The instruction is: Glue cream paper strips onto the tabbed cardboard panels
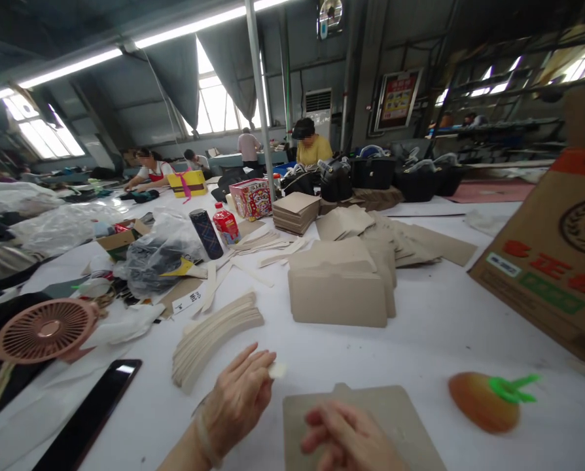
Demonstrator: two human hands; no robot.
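Observation:
My left hand is closed, its fingers pressed together, with a short whitish strip sticking out past the fingertips. Over a flat grey-brown cardboard panel with a small tab on its far edge hovers my right hand. Motion smears its half-curled fingers, and I cannot tell whether they touch the panel or hold anything. Beyond the left hand lies a fanned row of long pale strips. A stack of similar tabbed panels stands farther back in the middle.
An orange carrot-shaped object with a green top sits at right, near a brown printed paper bag. Left are a phone and pink fan. Behind stand a red bottle, dark cylinder, more cardboard and black bags. Other people work farther off.

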